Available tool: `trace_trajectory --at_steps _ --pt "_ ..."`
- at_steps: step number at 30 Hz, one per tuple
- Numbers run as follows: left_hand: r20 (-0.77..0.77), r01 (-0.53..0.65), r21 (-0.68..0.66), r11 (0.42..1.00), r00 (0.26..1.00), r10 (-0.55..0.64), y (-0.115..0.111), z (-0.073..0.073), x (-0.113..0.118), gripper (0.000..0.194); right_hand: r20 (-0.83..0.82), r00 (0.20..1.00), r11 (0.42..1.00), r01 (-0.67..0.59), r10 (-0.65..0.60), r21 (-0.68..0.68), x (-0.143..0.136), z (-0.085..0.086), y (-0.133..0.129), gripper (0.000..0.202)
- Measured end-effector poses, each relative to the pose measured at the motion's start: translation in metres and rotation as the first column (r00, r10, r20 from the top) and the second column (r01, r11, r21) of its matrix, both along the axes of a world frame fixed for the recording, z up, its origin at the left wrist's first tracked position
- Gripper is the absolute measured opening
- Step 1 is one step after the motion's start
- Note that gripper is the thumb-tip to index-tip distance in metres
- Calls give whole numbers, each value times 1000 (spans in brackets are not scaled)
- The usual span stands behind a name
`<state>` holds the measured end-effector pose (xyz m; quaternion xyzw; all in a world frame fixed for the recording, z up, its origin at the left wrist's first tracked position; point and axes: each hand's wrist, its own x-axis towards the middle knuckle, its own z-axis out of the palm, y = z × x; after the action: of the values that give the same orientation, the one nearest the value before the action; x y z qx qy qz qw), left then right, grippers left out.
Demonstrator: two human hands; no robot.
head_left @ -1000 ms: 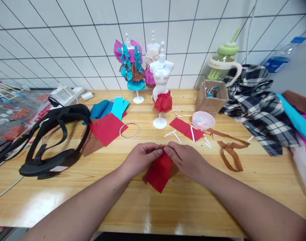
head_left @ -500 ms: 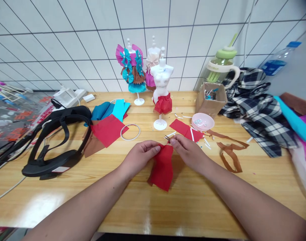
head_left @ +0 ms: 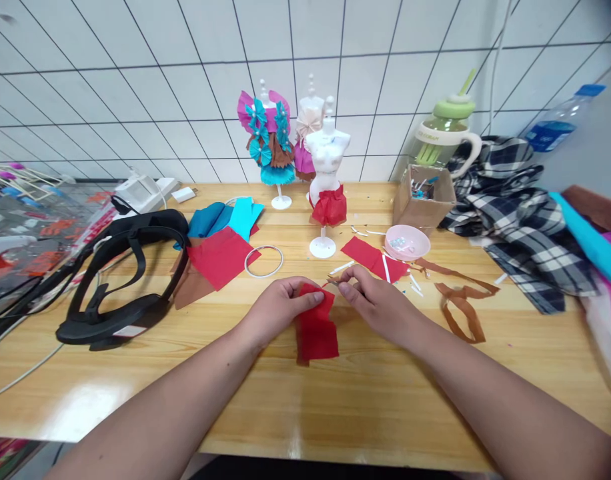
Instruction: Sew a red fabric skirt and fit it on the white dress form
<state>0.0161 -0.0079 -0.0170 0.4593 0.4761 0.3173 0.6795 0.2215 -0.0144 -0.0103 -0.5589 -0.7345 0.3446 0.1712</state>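
Observation:
A piece of red crepe paper (head_left: 319,337) hangs from my left hand (head_left: 285,307), its top edge pinched between thumb and fingers. My right hand (head_left: 373,297) is closed on what look like small metal tweezers (head_left: 331,281), their tips at the paper's upper right corner. The fingers hide the rest of that tool. Beyond my hands stands a white mannequin (head_left: 328,157) with a red crepe skirt (head_left: 329,205) around its hips. Right of it lie a red paper strip (head_left: 368,255) and a pink dish (head_left: 407,243) holding small beads.
At left are a black headset (head_left: 120,320), red paper sheets (head_left: 220,259) and a metal ring (head_left: 264,275). Two dressed mannequins (head_left: 273,150) stand behind. To the right are a cardboard box (head_left: 423,210), a green-lidded cup (head_left: 445,137), brown strips (head_left: 460,313) and plaid cloth (head_left: 510,193).
The red paper has shifted slightly up and left in my left hand, its corner now turned aside. The tool tips have moved a little lower. My view has shifted slightly left.

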Motion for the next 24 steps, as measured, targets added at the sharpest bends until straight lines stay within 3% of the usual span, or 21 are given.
trace_trajectory --at_steps 8,14,24 --pt "-14 14 -18 1000 1000 -14 1 -3 0 23 133 991 999 32 -33 6 3 1 5 34" --pt "-15 -16 -13 1000 1000 15 1 -2 0 25 139 989 999 -47 46 8 2 7 2 47" --pt "-51 33 20 999 998 -32 1 -3 1 26 171 982 997 -76 80 -30 -5 9 -4 47"
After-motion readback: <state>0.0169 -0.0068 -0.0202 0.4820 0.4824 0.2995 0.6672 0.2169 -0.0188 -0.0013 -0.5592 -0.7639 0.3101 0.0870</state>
